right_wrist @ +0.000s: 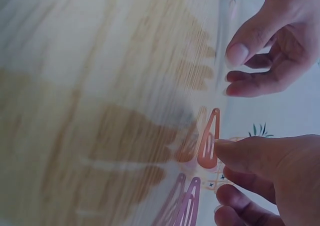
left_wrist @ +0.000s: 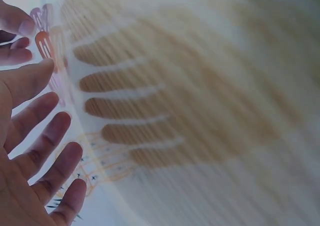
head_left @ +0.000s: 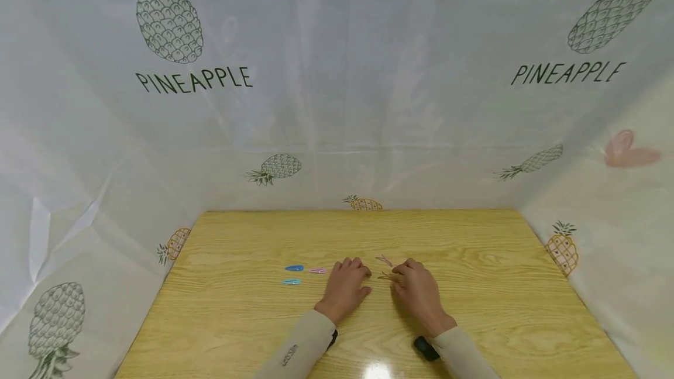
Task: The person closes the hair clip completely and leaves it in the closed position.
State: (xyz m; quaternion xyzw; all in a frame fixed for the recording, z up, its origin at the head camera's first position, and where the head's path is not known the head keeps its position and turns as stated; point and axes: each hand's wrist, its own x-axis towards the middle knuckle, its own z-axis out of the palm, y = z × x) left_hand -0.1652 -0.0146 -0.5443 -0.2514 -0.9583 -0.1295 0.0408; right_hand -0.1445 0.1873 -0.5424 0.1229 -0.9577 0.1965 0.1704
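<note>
An orange snap hair clip [right_wrist: 209,141] sits close over the wooden table, its broad end toward my right hand [head_left: 418,288]. My right hand pinches this clip near its broad end, the thumb [right_wrist: 240,153] against its edge. A mauve hair clip [head_left: 384,259] lies just beyond it. To the left, my left hand [head_left: 344,288] is above the table with spread, relaxed fingers [left_wrist: 55,131] and holds nothing. Left of that hand are a pink hair clip [head_left: 317,271], a dark blue hair clip [head_left: 294,268] and a light blue hair clip [head_left: 291,282].
The wooden table [head_left: 226,320] has a glossy top that mirrors hands and clips. White sheeting [head_left: 347,104] with pineapple prints rises at the back and along both sides. A dark band [head_left: 425,348] sits at the right wrist.
</note>
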